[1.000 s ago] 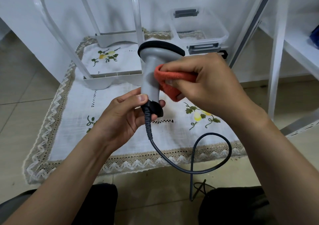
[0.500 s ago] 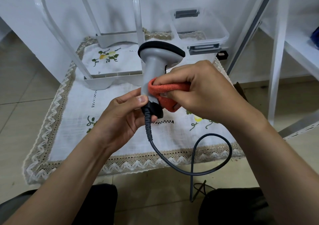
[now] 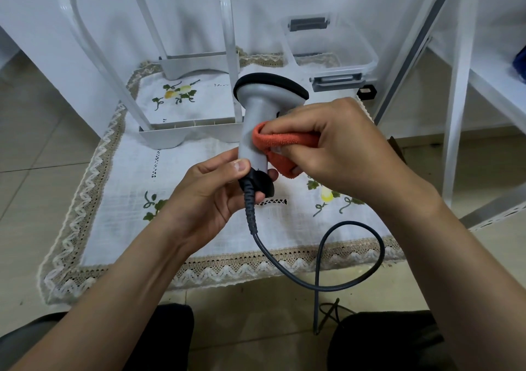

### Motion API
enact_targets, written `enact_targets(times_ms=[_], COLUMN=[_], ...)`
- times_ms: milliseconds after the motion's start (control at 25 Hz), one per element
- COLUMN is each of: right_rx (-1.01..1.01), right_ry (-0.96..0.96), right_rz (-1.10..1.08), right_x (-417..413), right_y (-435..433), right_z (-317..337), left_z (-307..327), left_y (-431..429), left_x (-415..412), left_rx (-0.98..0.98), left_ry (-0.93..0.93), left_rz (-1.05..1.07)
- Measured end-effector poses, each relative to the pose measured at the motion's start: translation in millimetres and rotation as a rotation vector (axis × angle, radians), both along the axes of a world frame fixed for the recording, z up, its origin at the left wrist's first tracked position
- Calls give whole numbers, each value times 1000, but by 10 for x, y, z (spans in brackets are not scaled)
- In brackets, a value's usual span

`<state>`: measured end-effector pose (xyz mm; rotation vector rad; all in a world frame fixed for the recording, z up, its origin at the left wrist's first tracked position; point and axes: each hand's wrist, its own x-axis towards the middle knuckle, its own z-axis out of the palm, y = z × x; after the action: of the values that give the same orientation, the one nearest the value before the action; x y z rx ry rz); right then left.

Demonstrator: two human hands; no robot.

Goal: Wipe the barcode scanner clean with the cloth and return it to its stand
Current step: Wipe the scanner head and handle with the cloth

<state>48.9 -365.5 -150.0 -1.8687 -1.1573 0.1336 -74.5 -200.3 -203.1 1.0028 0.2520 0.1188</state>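
Soft, even indoor light, a touch dim and cool. Shadows stay faint. Wide-angle bending curves the edges; the focus is sharp throughout.

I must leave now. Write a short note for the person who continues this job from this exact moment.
Left hand: holds the scanner upright by the base of its handle, above the mat.
Right hand: presses the cloth, folded, against the handle's right side.
Cable: loops down to the floor.
Done: wiping is under way on the handle.
Left: finish wiping, then return the scanner to its stand; I cannot identify the stand with certainty.
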Motion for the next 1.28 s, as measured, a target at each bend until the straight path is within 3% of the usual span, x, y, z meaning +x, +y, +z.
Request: enact_targets(times_ms=[440,760,1000,1280], right_rx=[-105,82,-43,47], right_ry=[110,221,355,627], right_rz=[99,-238,-342,-248], right_x=[-48,181,284,255], right_y=[-59,-149,-144,-85], right_z=[92,75,-27,-80], left_z=[-26,-99,-109,-44], left_y=[39,53,58,-33], left_x=[17,57,75,44], left_rx=[-1,-105,-167,-297], left_ry=[-15,43,-2,30], left_rz=[49,133,38,-117])
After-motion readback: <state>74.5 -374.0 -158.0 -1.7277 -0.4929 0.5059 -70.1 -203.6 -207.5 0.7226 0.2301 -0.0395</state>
